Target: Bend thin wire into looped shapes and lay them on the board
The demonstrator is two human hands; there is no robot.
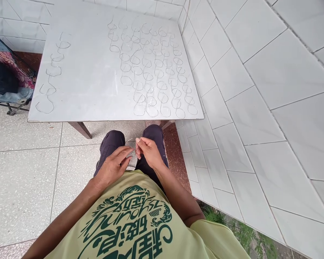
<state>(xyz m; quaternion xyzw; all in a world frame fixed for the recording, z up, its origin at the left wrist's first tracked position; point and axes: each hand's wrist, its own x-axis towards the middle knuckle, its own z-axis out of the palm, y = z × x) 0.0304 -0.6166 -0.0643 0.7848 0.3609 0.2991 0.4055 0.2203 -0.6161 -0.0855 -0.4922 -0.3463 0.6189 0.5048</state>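
Note:
Above my lap, my right hand (149, 151) pinches a thin wire (129, 139) between thumb and fingers. The wire is fine and pale, and parts of it stick out past the fingertips; its full shape is hard to make out. Close beside it on the left is my left hand (115, 163), its thumb and fingers apart, with the fingertips near the wire. Whether they touch it I cannot tell. Ahead, bent S-shaped wire pieces (160, 73) lie in several rows on the right side of the white table (91, 72).
A loose column of curved wires (54, 71) lies along the table's left side. White tiled wall (232, 108) closes off the right. A folding chair (18, 94) with a dark item on it stands at far left. Between table and body, my knees (112, 142) rest near the table's front edge.

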